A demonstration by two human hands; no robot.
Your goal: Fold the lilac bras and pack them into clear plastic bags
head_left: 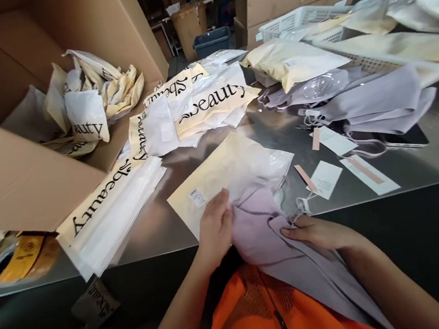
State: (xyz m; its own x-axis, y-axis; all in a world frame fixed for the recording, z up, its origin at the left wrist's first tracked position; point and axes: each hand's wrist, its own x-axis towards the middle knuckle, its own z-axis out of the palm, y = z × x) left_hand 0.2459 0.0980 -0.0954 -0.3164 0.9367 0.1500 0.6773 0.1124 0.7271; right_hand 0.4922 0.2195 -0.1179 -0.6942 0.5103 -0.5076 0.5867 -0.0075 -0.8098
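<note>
A lavender garment (256, 218) hangs over the table's front edge and down across my orange vest. Its upper end runs into a cream and clear plastic bag (220, 167) with a small barcode label, lying flat on the table. My left hand (216, 228) is closed at the bag's near edge, the thumb against the garment's left side; exactly what lies between the fingers is partly hidden. My right hand (316, 231) pinches a fold of the garment on its right side. A tag loop (303, 205) and a white card tag (326, 179) lie just beyond it.
At left, an open carton (73, 177) holds filled bags, and a stack of flat printed bags (117, 214) lies beside a tape roll (18, 258). More printed bags (211, 99) lie farther back. Right are folded lavender garments (379, 97), loose tags, a phone (408, 138) and a white basket (305, 15).
</note>
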